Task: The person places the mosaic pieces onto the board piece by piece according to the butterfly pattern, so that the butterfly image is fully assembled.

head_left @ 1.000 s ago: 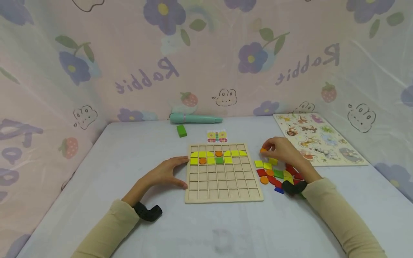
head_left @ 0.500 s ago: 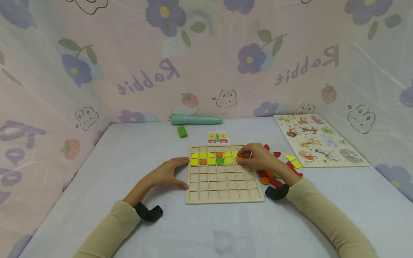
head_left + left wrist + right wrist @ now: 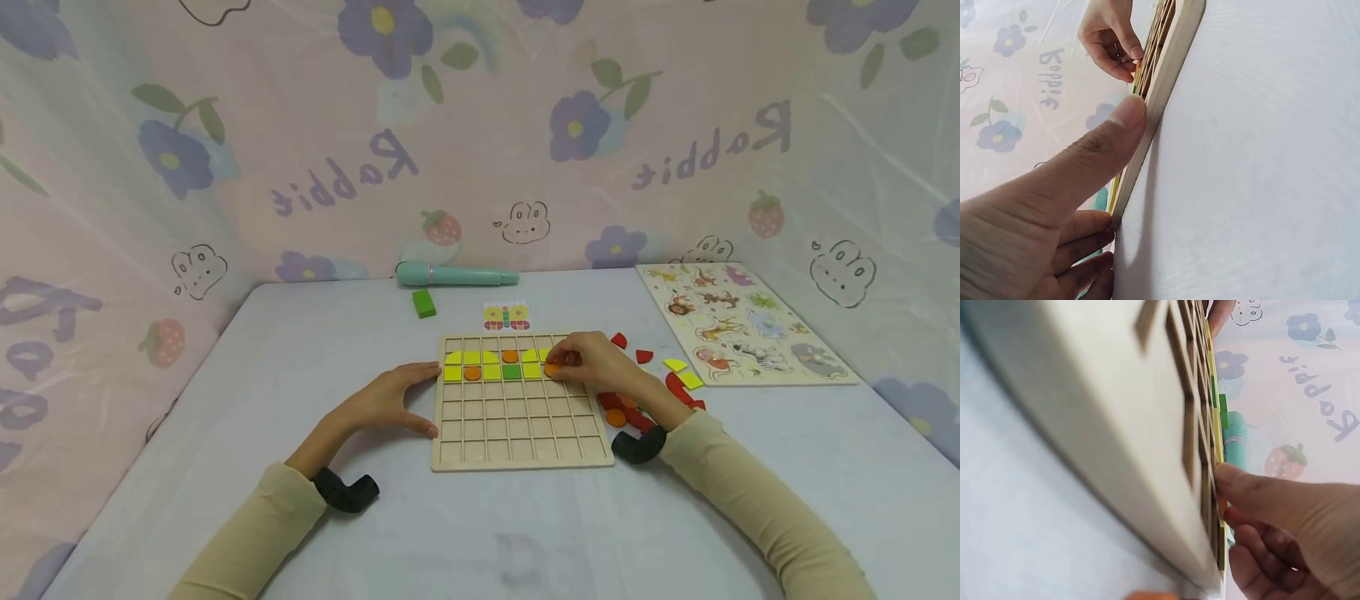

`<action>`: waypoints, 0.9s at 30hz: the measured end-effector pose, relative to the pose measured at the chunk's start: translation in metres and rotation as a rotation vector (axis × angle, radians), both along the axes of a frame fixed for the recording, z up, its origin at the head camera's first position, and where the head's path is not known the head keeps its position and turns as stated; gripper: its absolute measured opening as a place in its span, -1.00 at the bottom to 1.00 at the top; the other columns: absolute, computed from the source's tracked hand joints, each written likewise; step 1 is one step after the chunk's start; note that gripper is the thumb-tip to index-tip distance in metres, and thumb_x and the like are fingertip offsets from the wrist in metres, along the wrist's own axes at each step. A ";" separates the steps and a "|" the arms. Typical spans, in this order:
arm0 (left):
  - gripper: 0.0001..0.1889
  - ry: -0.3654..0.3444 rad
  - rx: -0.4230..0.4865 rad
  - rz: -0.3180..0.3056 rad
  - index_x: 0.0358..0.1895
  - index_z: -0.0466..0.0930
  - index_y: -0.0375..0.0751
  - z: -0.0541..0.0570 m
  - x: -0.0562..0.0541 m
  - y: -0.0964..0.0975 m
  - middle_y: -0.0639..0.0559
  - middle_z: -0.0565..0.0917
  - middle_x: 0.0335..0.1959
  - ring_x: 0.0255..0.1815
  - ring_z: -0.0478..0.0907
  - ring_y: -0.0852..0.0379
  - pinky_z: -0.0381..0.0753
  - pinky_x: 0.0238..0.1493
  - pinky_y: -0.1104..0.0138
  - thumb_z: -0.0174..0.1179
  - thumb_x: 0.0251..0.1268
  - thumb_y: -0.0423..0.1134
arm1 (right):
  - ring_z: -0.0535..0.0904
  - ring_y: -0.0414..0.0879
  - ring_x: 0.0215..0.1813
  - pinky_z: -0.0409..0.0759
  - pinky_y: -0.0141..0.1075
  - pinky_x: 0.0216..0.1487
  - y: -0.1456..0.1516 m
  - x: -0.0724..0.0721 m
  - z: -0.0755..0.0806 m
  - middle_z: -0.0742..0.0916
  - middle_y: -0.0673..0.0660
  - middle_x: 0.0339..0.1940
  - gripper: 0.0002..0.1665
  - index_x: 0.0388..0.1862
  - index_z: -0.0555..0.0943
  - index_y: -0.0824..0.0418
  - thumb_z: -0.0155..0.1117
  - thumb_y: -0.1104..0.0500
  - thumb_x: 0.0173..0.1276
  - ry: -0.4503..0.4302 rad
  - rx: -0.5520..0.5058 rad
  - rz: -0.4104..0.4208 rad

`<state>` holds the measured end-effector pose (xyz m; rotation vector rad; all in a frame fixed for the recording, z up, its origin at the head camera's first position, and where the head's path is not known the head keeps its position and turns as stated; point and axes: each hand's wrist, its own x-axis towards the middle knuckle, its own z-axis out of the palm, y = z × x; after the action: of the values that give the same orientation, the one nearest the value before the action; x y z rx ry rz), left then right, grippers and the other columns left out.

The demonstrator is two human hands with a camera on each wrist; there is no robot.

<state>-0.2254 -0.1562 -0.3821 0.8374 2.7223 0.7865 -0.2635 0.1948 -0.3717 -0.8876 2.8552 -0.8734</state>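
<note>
A wooden grid board [image 3: 495, 454] lies flat before me, with yellow, orange and green pieces set in its upper rows. Along its left edge rests my left hand [image 3: 382, 404], thumb and fingertips touching the rim and spread apart. Thumb and fingers of my right hand [image 3: 600, 365] pinch an orange round piece [image 3: 551, 370] at the second row, right of a yellow square [image 3: 531, 372]. From the right wrist view, the thumb [image 3: 1235, 478] lies against the grid with the orange edge beneath it. A small butterfly pattern card [image 3: 506, 317] lies behind the board.
Loose red, orange and yellow pieces [image 3: 617, 417] lie right of the board, partly hidden by my right arm. Farther back are a green block [image 3: 423, 304] and a teal pen-shaped object [image 3: 457, 275]. An animal puzzle board [image 3: 738, 325] lies at the back right.
My right hand has carried the orange round piece left from the loose pieces onto the board, and over the last half second has stayed there. My left hand keeps its place.
</note>
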 end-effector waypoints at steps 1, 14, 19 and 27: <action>0.02 -0.003 0.000 0.001 0.38 0.22 -0.20 0.000 0.000 0.000 -0.09 0.25 0.40 0.43 0.10 -0.11 0.11 0.39 -0.01 0.47 -0.22 0.14 | 0.48 -0.16 -0.34 0.51 -0.35 -0.29 0.000 0.000 0.000 0.71 -0.03 -0.28 -0.74 -0.18 0.70 0.18 0.42 0.14 0.13 0.000 0.003 -0.001; 0.03 0.005 -0.012 0.002 0.39 0.21 -0.20 0.001 0.001 0.001 -0.10 0.25 0.40 0.42 0.11 -0.12 0.11 0.38 -0.01 0.46 -0.21 0.15 | 0.53 -0.19 -0.34 0.58 -0.35 -0.29 0.044 0.003 0.014 0.71 0.00 -0.31 -0.80 -0.22 0.69 0.21 0.40 0.25 0.14 0.158 -0.031 0.054; 0.03 0.023 -0.014 0.003 0.39 0.21 -0.22 0.001 0.000 0.000 -0.12 0.25 0.40 0.42 0.12 -0.13 0.11 0.38 -0.02 0.46 -0.21 0.14 | 0.51 -0.17 -0.36 0.56 -0.40 -0.34 0.092 0.013 0.023 0.70 -0.01 -0.35 -0.82 -0.26 0.69 0.22 0.41 0.26 0.12 0.202 0.014 -0.076; 0.04 0.006 -0.016 0.004 0.39 0.20 -0.20 0.000 0.001 0.001 -0.11 0.24 0.40 0.42 0.11 -0.13 0.11 0.38 -0.04 0.45 -0.22 0.16 | 0.47 -0.08 -0.29 0.51 -0.43 -0.34 0.155 0.036 0.020 0.70 0.04 -0.29 -0.77 -0.22 0.68 0.19 0.43 0.23 0.10 0.053 0.103 -0.176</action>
<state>-0.2243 -0.1556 -0.3822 0.8332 2.7326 0.7637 -0.2278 0.3501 -0.3519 -0.6679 3.0292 -0.7177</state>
